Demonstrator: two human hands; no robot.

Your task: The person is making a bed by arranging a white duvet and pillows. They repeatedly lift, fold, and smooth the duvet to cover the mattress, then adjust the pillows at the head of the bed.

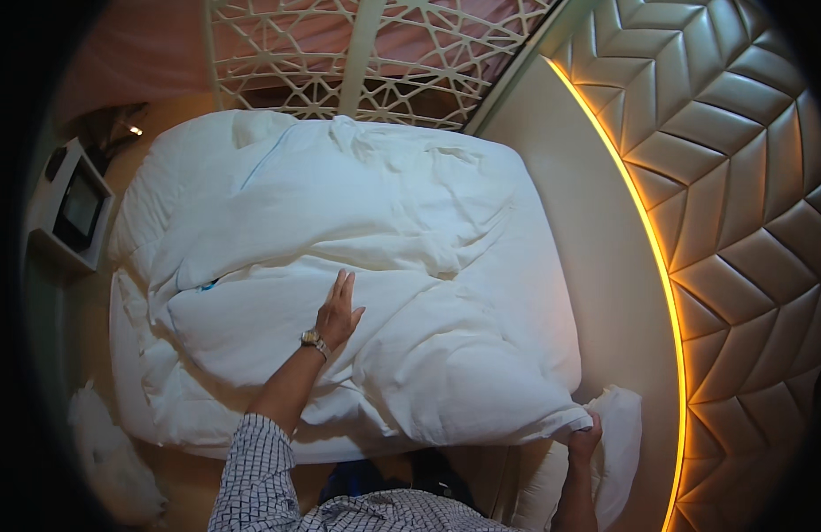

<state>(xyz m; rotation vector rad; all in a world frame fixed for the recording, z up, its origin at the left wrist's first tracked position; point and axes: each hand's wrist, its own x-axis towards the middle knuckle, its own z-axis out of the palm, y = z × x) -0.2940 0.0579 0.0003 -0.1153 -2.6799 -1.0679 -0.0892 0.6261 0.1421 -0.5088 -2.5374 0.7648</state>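
Your checked shirt (402, 510) is closest, at the bed (554, 310)'s near edge; white duvet (357, 213) is bunched across the bed, probably soft and light but bulky, so corners are your best grab; your right hand (586, 434) has fingers curled round one, near right of the bed; left hand (338, 319) is open mid-bed; can't tell if it's pressing; lattice screen (361, 53) beyond the bed.

Light strip (644, 208): amber, glowing onto the padded wall (738, 195)
White bedding (410, 306): moderately bright, soft shadows in folds
Pale bundle (118, 465): dim, blurred
Rim: black, fisheye bending
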